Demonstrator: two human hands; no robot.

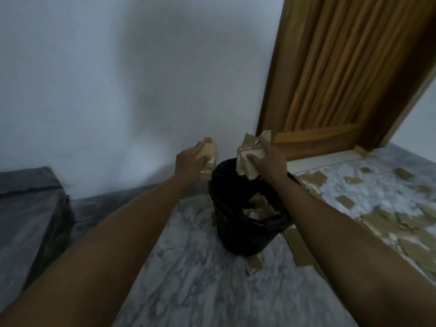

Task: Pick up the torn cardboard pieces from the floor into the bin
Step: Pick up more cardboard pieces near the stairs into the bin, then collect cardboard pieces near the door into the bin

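Two fistfuls of torn cardboard, one per hand, raised at frame centre. Left hand (191,159) clenched round a crumpled wad (208,159), thumb across the front, just left of the bin (245,230) rim and not yet over the opening. Right hand (266,159) gripping a larger bunch (247,156), thumb pressed on a flat face, torn ends sticking out above and below the fingers, directly above the bin mouth. Bin black and ribbed, standing on the marbled floor (188,267) below centre, already part filled with scraps (257,208).

Plenty more pieces (389,218) scattered across the floor at right, from the door (335,74) threshold down to the lower right edge; one scrap (254,263) lying against the bin's near base, and a long strip (299,246) just right of it. Dark covered block (30,208) at left, pale wall behind.

Probably very light, dry and stiffish, yet crushable: folds under a squeeze and springs back a little. Not fragile, not slippery, though loose shreds likely to slip from a bunch. Best taken by bunching several together and closing the whole hand round the middle; flat pieces lying flush on the floor likely need a fingertip under a torn edge first. Release best made low over the opening, since light scraps drift. Task judged well short of done.
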